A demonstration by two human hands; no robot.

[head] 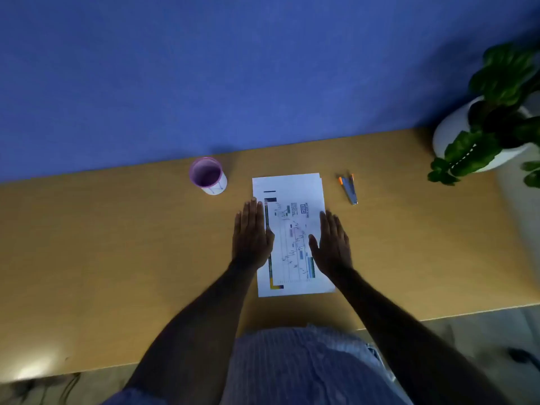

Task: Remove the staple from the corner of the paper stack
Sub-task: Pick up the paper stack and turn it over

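A white paper stack (pixel 289 185) with a printed chart lies in the middle of the wooden desk (pixel 117 244). My left hand (pixel 251 233) lies flat on its left edge, fingers straight. My right hand (pixel 331 244) lies flat on its right side, thumb spread over the page. Neither hand holds anything. A metal staple remover (pixel 349 188) with orange tips lies on the desk to the right of the stack, apart from both hands. The staple itself is too small to make out.
A white mug with a purple inside (pixel 208 175) stands left of the paper's far end. A potted green plant (pixel 485 124) in a white pot sits at the desk's far right. A blue wall (pixel 233 68) rises behind the desk.
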